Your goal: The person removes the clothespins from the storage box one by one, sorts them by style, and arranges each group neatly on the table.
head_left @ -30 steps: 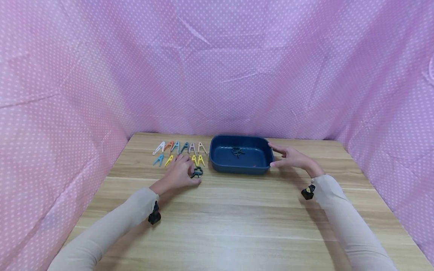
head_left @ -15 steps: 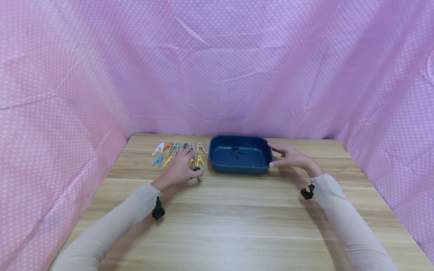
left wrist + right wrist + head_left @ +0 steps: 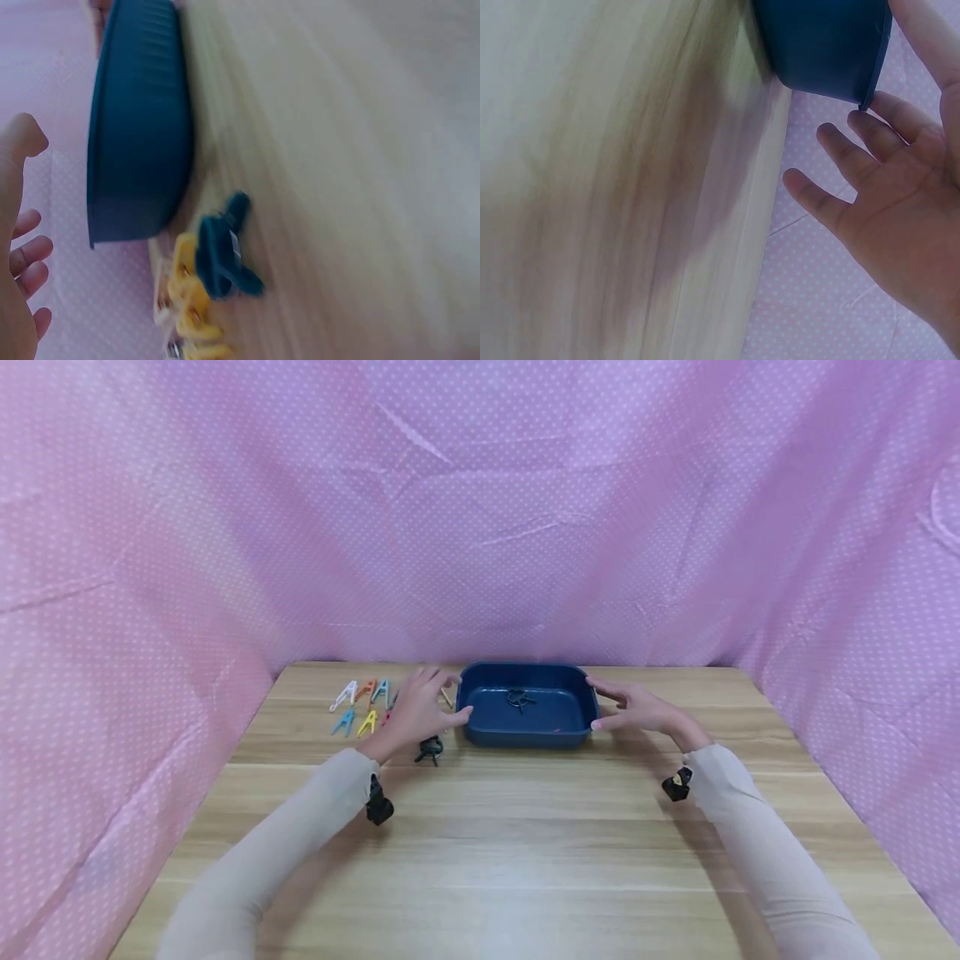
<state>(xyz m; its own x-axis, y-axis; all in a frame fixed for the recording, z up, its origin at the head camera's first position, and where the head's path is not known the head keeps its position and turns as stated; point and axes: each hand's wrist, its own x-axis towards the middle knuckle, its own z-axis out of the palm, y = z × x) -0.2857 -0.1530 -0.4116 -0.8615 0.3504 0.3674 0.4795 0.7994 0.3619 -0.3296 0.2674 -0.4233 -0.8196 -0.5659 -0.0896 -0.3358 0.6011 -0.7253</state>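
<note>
A dark blue plastic bin (image 3: 525, 739) stands on the table with a dark green clip (image 3: 517, 698) lying inside it. My left hand (image 3: 420, 712), fingers and thumb spread apart, is at the bin's left end and holds nothing. Beneath its wrist side, a second dark green clip (image 3: 431, 749) rests on the wood; the left wrist view shows this clip (image 3: 219, 259) beside several yellow clothespins (image 3: 187, 274). At the opposite end, my right hand (image 3: 645, 710) touches the bin's rim with extended fingers and thumb. The right wrist view shows its palm (image 3: 922, 202) facing the bin.
Left of the bin lie clothespins in two rows, among them a white clothespin (image 3: 343, 695), an orange one (image 3: 366, 691) and a blue one (image 3: 343, 722). My left hand covers part of them. A pink dotted curtain (image 3: 480, 527) surrounds the wooden table (image 3: 510, 852).
My left hand has let go of the dark green clip, left it on the table, and moved right to the bin with fingers spreading. My right hand stays at the bin.
</note>
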